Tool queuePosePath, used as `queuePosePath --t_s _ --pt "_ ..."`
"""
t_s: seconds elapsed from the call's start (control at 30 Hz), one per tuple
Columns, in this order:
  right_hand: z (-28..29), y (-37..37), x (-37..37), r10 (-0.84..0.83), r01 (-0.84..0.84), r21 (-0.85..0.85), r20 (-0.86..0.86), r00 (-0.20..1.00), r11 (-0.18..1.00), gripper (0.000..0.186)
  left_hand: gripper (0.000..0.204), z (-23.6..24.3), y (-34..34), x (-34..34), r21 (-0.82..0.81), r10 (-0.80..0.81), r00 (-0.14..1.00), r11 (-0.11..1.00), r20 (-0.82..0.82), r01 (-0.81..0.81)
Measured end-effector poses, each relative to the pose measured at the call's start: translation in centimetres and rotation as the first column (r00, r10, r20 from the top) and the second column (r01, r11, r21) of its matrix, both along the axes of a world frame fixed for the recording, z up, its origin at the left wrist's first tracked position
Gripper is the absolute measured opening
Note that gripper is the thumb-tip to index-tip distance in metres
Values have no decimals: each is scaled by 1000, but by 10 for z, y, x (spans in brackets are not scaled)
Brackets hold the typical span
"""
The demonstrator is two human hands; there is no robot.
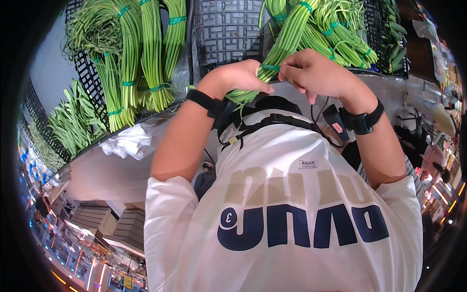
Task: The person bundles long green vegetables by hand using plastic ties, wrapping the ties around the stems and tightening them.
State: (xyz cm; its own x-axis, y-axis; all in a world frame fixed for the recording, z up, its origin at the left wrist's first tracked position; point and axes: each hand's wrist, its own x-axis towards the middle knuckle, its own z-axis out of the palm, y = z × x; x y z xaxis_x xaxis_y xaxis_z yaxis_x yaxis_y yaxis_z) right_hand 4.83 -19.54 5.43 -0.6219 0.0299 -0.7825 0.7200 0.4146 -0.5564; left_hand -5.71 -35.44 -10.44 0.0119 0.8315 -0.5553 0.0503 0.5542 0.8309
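A long bunch of green stalks (287, 39) lies slantwise from the crate down toward my body, its cut, thinner ends hanging low. My left hand (241, 78) is wrapped round the lower part of this bunch. My right hand (316, 75) is closed at the bunch's right side, thumb and finger pinching a green printed band (270, 67) that circles the stalks. Dark straps with small devices sit on both wrists.
Black mesh crates (221, 29) hold several banded bunches (155, 73) at left and right. Flat green beans (75, 119) lie at far left, and cucumbers (395, 34) at far right. White plastic bags (126, 141) hang at the metal counter's edge (97, 175).
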Motion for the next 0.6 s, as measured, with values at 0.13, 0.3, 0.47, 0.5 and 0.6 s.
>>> queuePosePath --t_s 0.13,0.3,0.47,0.5,0.6 --pt "-4 19 14 -22 22 -8 -4 1000 1000 28 35 26 6 -4 -122 7 982 992 190 17" --pt "-3 27 28 -43 43 -35 19 999 998 31 33 9 2 12 -135 170 829 984 533 -115" --pt "3 16 19 -12 12 3 27 1000 1000 30 19 -9 13 38 -100 213 953 976 217 -195" --pt "3 10 12 -5 6 -16 13 1000 1000 31 17 -12 13 39 -77 192 977 980 89 -186" --pt "-6 -1 -10 -23 22 -48 -19 1000 999 32 21 -22 17 44 -10 303 950 953 -75 -304"
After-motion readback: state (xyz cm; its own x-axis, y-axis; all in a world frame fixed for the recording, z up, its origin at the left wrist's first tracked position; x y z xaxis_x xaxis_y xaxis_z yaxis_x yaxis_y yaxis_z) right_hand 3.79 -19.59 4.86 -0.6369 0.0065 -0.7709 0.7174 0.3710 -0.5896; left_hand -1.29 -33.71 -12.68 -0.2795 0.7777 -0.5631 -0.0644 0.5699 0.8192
